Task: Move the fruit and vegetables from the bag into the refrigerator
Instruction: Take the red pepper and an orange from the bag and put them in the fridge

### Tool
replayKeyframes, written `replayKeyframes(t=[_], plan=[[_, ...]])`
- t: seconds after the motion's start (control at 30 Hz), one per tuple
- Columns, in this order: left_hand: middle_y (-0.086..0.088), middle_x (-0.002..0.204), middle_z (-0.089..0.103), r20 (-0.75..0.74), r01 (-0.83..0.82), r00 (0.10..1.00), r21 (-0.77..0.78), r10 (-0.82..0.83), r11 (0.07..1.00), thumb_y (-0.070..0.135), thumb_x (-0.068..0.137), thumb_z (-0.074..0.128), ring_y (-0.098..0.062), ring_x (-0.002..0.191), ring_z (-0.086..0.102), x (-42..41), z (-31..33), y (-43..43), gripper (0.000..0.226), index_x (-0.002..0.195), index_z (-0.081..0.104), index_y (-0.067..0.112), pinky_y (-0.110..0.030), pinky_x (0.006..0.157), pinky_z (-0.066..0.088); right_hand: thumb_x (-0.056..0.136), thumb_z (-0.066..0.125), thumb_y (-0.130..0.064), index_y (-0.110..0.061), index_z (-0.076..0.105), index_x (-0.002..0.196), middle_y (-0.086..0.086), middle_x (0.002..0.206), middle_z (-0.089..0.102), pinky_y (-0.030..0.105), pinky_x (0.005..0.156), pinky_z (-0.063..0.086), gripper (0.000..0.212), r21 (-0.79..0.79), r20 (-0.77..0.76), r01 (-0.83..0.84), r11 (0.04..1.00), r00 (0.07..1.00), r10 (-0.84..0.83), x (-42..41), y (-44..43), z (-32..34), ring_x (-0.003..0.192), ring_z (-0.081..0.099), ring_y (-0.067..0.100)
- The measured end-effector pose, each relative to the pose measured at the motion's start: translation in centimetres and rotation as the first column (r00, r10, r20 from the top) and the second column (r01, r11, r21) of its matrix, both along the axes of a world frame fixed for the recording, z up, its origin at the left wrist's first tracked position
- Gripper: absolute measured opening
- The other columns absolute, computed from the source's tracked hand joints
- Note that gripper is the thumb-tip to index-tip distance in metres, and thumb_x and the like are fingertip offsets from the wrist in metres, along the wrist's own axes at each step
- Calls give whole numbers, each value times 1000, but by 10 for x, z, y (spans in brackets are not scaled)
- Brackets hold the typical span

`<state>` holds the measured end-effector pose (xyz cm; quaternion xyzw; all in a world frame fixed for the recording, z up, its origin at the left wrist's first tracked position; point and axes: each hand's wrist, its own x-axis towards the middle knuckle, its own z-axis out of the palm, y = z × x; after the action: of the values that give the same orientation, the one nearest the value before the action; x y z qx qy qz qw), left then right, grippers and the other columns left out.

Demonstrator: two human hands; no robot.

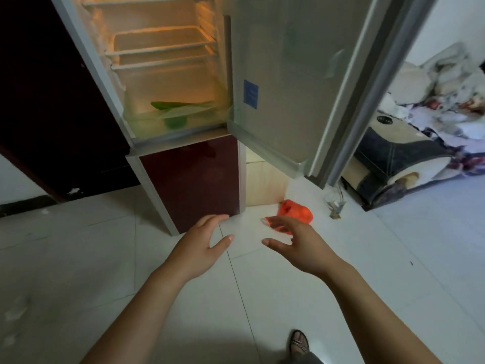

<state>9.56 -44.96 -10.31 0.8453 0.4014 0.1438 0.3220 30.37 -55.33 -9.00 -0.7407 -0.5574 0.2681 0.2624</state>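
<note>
The refrigerator stands at upper left with its upper door swung wide to the right and its light on. Green vegetables lie in the clear drawer at the bottom of the upper compartment; the shelves above are bare. An orange-red plastic bag lies crumpled on the white floor beside the fridge's base. My right hand hovers just in front of the bag, fingers spread and holding nothing. My left hand is stretched out near the fridge's lower corner, fingers straight, holding nothing.
The dark red lower fridge door is closed. A pale wooden panel stands behind the bag. A sofa with heaped bedding sits at right. Some cable and a small object lie on the floor. My sandalled foot is at the bottom.
</note>
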Motion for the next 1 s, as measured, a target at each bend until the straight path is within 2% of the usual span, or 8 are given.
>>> replayKeyframes(t=[0.1, 0.3, 0.47, 0.63, 0.83, 1.0], plan=[[13, 140, 39, -24, 64, 998, 6, -63, 998, 41, 92, 49, -3, 126, 38, 28, -4, -19, 48, 137, 40, 28, -17, 98, 29, 81, 64, -49, -29, 50, 128, -11, 123, 57, 20, 86, 42, 53, -11, -25, 73, 997, 997, -73, 20, -35, -9, 106, 52, 5], [12, 137, 42, -71, 219, 974, 13, -217, 976, 41, 92, 50, -3, 124, 41, 115, -18, -64, 44, 133, 45, 26, -14, 96, 28, 83, 63, -48, -29, 51, 127, -13, 124, 56, 17, 84, 40, 50, -81, -61, 209, 975, 975, -214, 89, -111, -32, 107, 52, 3], [12, 136, 44, -109, 332, 937, -11, -331, 943, 43, 92, 49, -4, 122, 43, 222, -32, -105, 43, 132, 46, 27, -16, 97, 32, 84, 61, -50, -30, 51, 127, -14, 126, 54, 15, 83, 36, 48, -123, -30, 282, 951, 957, -288, 179, -167, -43, 109, 51, 2], [12, 136, 46, -122, 432, 891, -74, -438, 899, 44, 91, 50, -4, 124, 43, 344, -48, -142, 42, 129, 48, 29, -18, 100, 32, 85, 58, -52, -30, 49, 129, -14, 130, 52, 16, 90, 36, 50, -151, 38, 330, 932, 944, -328, 277, -214, -50, 115, 49, 4], [11, 131, 49, -97, 428, 892, -133, -441, 894, 40, 91, 53, -2, 122, 44, 433, -52, -150, 40, 128, 50, 25, -15, 94, 32, 83, 60, -52, -34, 49, 128, -18, 124, 53, 15, 85, 39, 49, -174, -33, 400, 900, 911, -411, 366, -242, -46, 104, 49, -2], [9, 130, 51, -112, 385, 912, -99, -395, 918, 41, 90, 53, -4, 120, 46, 476, -58, -116, 40, 127, 50, 25, -17, 92, 35, 83, 60, -52, -32, 50, 126, -15, 123, 55, 19, 86, 42, 49, -166, -40, 386, 907, 917, -398, 426, -206, -53, 105, 52, 2]])
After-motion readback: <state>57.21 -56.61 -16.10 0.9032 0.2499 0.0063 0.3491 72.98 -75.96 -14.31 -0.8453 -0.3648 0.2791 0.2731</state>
